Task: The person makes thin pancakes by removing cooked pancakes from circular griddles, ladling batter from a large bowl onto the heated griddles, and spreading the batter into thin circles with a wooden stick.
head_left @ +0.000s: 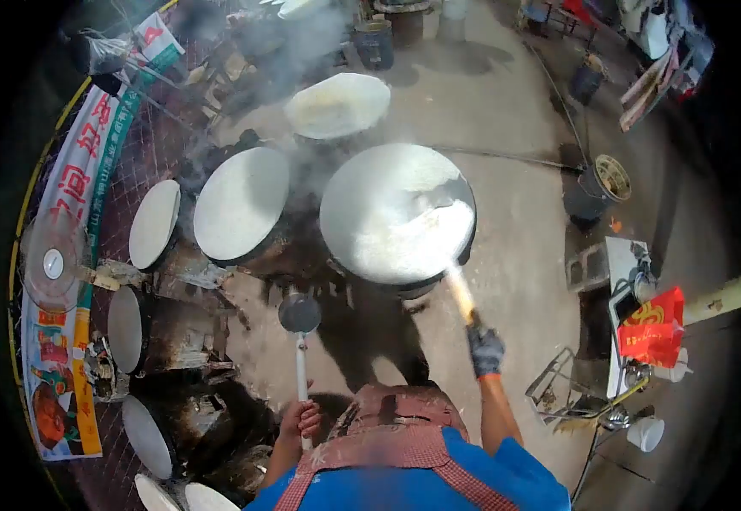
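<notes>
My left hand (pixel 304 419) is wrapped around the pale handle of a long-handled ladle (pixel 300 315), whose dark round bowl points away from me. In a dark glove, my right hand (pixel 486 351) grips the wooden handle of a long tool (pixel 461 294). That tool reaches to the near right edge of a large round pan (pixel 379 204) with a bright white surface; glare and steam obscure its far end. Whether the white surface is a lid or contents, I cannot tell. A grey patch shows on its right half.
More white-topped round vessels (pixel 242 204) stand to the left and behind, amid steam. A printed banner (pixel 80 179) hangs along the netting. On the right are a dark bucket (pixel 596 189), a red bag (pixel 653 328), a metal frame (pixel 562 387) and a cable on the ground.
</notes>
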{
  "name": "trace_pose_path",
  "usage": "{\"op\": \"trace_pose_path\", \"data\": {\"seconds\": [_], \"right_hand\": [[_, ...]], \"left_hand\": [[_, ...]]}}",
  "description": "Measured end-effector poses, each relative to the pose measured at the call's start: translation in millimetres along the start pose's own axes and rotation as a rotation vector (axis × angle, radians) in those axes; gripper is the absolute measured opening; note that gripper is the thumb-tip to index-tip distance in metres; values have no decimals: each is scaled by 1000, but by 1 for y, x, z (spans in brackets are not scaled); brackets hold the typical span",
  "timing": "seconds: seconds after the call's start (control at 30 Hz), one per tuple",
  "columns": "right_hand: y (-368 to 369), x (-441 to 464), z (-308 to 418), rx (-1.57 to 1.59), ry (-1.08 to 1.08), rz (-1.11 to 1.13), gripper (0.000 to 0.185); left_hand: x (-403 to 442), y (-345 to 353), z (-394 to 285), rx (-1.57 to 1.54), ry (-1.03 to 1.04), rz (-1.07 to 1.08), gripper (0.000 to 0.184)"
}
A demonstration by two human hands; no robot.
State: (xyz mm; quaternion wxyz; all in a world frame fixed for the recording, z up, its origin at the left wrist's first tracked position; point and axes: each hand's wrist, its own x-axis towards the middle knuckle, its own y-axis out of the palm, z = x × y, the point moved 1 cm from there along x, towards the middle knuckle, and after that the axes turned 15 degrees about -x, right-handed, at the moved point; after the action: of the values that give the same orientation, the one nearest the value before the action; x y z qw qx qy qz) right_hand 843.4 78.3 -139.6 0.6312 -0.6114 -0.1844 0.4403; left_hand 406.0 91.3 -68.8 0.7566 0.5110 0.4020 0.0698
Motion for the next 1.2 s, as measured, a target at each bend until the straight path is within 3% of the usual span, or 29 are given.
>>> {"op": "trace_pose_path", "data": {"seconds": [0.13,0.17,0.2,0.27,0.33,0.37,0.43,0.5,0.57,0.63,0.67,0.73,0.77,0.83,0.87,0.9,0.93,0.97,1.03,1.07,1.13,1.2], "right_hand": [[-53,145,21,262,38,-365,38],[-87,166,41,276,9,-367,38],[-98,186,47,451,-71,-306,38],[-123,162,48,652,-9,-187,41],[-86,157,43,733,459,186,44],[-20,177,44,601,384,141,44],[23,146,69,572,124,17,42],[27,127,59,519,-76,-215,31],[6,113,31,562,-100,-374,20],[-23,90,40,903,147,-30,17],[-3,73,49,772,33,-130,17],[28,53,78,1134,267,162,21],[28,46,98,745,-243,-411,24],[15,34,112,654,-362,-396,29],[-12,18,118,956,40,172,30],[7,38,94,741,-42,58,32],[38,74,61,466,-254,-237,33],[4,78,60,642,-45,-177,33],[-5,122,34,803,79,-473,29],[-34,121,39,669,46,-505,33],[-66,127,58,185,127,-210,35],[-67,105,76,-313,-200,-197,35]], "left_hand": [[5,14,21,-92,3,37,48],[5,18,27,-92,10,28,48],[3,21,30,-91,18,18,49],[-8,16,34,5,44,0,49],[2,18,27,76,65,11,49],[1,16,23,95,67,-8,48],[-3,16,18,48,68,-134,44],[-2,4,1,-296,-58,-259,44],[-14,14,-5,-145,-33,-107,43],[-21,9,-15,99,84,-7,38],[-26,4,-21,30,63,17,39],[-25,-11,-33,-117,16,74,41],[-22,-9,-34,-243,-13,35,42],[-19,5,-36,-221,9,15,42],[-24,8,-35,-212,24,0,42],[-24,-6,-44,-124,43,-32,41],[-28,-4,-44,-124,34,-23,41],[-31,1,-44,-121,22,-5,41],[-32,-6,-45,-139,4,40,42],[-28,-4,-46,-174,8,39,41],[-25,0,-46,-249,16,27,41],[-14,2,-58,-225,15,-9,39]]}}
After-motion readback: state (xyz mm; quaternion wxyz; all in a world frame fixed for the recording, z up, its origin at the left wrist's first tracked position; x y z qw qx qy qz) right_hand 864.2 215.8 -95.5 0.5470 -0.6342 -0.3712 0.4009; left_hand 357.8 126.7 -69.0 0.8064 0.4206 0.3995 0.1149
